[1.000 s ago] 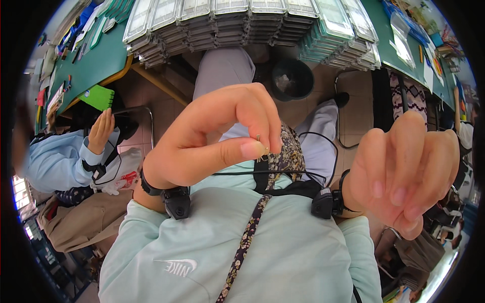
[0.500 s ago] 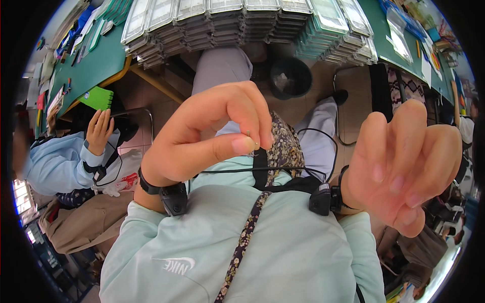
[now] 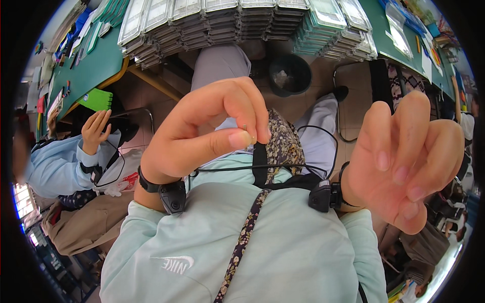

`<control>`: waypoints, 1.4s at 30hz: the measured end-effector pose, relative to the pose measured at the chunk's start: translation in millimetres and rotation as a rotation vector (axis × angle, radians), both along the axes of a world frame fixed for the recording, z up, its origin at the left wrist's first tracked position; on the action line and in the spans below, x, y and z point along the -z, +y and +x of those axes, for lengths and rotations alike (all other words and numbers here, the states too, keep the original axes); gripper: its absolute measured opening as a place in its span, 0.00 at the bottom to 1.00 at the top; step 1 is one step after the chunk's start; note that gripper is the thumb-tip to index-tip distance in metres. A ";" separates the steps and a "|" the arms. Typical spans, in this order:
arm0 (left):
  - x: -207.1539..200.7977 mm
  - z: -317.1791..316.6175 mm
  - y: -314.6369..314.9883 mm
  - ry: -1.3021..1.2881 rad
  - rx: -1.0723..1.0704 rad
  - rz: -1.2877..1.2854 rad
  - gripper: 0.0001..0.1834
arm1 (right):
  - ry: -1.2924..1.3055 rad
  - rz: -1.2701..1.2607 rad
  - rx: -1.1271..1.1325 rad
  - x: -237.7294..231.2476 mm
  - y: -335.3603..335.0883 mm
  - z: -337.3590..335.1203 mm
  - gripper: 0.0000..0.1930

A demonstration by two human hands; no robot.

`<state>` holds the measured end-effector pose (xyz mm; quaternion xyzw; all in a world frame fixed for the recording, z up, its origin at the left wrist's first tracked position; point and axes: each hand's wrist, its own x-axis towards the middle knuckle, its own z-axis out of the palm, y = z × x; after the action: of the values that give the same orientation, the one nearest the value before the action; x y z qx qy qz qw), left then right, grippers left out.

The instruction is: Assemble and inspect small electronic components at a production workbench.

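Observation:
My left hand [image 3: 207, 126] is raised in front of my chest, thumb and fingertips pinched together. A tiny thin metal piece [image 3: 245, 128] pokes up at the tip of the thumb; most of it is hidden and its kind is too small to tell. My right hand [image 3: 404, 156] is held up well apart on the right, palm showing, fingers loosely bent and spread with nothing visible in them. Each wrist wears a black strap with a small black device, the left one [image 3: 173, 197] and the right one [image 3: 320, 196].
Stacked clear plastic trays [image 3: 217, 22] line the front edge of the green table [image 3: 88, 81]. Below stands a dark bin [image 3: 290, 76]. A black cable [image 3: 237, 168] crosses my front over a floral apron [image 3: 283, 144]. At left sits a person in a blue sleeve [image 3: 55, 164].
My left hand has shifted slightly up and left, and the tiny metal piece shows a little more above the thumb. The right hand has barely moved. The co-worker's hand has turned a little.

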<state>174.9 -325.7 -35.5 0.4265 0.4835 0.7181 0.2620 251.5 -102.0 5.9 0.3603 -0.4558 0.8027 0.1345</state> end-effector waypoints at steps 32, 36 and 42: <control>3.8 4.2 3.8 -0.003 -0.123 -0.033 0.07 | -0.007 0.006 0.105 3.5 -2.1 2.1 0.14; 4.0 4.4 3.1 0.007 -0.122 -0.034 0.07 | -0.002 -0.006 0.137 2.8 -3.6 3.2 0.13; 5.4 4.5 3.2 0.003 -0.117 -0.035 0.07 | 0.018 0.056 0.149 1.5 -1.6 3.6 0.13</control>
<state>179.4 -322.5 -40.9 0.3939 0.5206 0.7230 0.2260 255.1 -103.5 4.4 0.3360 -0.5023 0.7742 0.1880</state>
